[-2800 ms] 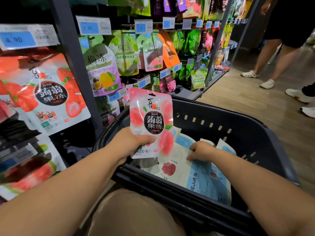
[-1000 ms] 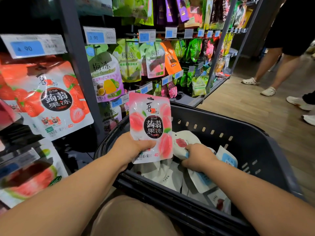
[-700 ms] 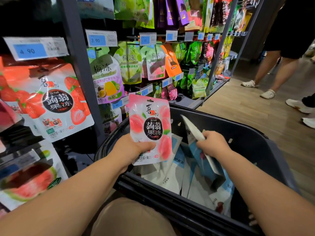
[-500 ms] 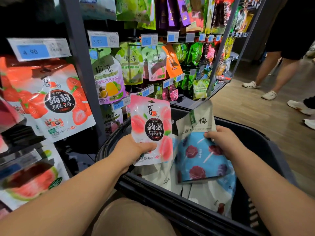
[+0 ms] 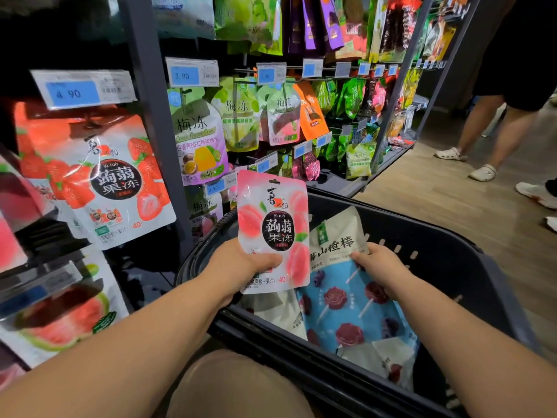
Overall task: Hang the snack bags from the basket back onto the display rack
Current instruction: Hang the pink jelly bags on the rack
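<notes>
My left hand (image 5: 241, 263) grips a pink peach jelly bag (image 5: 272, 224) by its lower left edge and holds it upright above the near left corner of the dark basket (image 5: 452, 267). My right hand (image 5: 376, 267) grips a blue and white hawthorn lollipop bag (image 5: 343, 300) by its right edge, lifted and facing me inside the basket. More white bags (image 5: 277, 312) lie at the basket's bottom. The display rack (image 5: 153, 122) stands to the left, hung with a strawberry jelly bag (image 5: 99, 176) and plum jelly bags (image 5: 199, 140).
Price tags (image 5: 81, 89) sit above the hooks. A watermelon bag (image 5: 60, 315) hangs low at the left. Another person's legs (image 5: 482, 131) stand on the wooden floor at the right, with more shoes (image 5: 533, 191) nearby. My knee (image 5: 235, 384) is below the basket.
My right hand picked the blue lollipop bag out of the pile in the basket, raised it and turned its front toward me. The left hand kept holding the peach bag upright.
</notes>
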A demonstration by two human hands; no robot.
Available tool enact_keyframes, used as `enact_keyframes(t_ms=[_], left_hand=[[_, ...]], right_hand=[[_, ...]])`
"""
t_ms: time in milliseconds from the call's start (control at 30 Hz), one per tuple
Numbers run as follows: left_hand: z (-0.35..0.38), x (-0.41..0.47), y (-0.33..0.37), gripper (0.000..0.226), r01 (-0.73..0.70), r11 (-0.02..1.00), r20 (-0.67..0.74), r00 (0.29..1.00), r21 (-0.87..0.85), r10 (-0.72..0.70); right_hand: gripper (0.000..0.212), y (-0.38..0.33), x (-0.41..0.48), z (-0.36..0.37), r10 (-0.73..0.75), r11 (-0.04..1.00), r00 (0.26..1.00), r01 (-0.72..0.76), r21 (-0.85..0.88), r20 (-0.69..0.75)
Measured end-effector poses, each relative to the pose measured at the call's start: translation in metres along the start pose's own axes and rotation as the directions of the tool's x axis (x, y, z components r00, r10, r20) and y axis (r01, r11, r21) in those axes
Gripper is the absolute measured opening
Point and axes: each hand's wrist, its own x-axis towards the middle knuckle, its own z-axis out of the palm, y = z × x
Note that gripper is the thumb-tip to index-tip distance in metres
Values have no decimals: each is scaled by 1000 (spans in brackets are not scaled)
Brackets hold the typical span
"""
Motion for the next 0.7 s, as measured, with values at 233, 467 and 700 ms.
enact_keyframes(t_ms=[233,467,700], left_hand=[[-3,-9,8,23,-97,977,-33,995,-190,93],[-32,-24,27,26,-182,956,-100,982,-229,162],[-79,-58,49,17,-159,930,-103,986,-332,132]], right_hand=[[10,-5,-2,-20,-69,918,988,116,379,-136],[12,-44,-30,-22,-164,770,969,243,591,-185],[14,-101,-58,-4,-342,643,935,307,702,-96]])
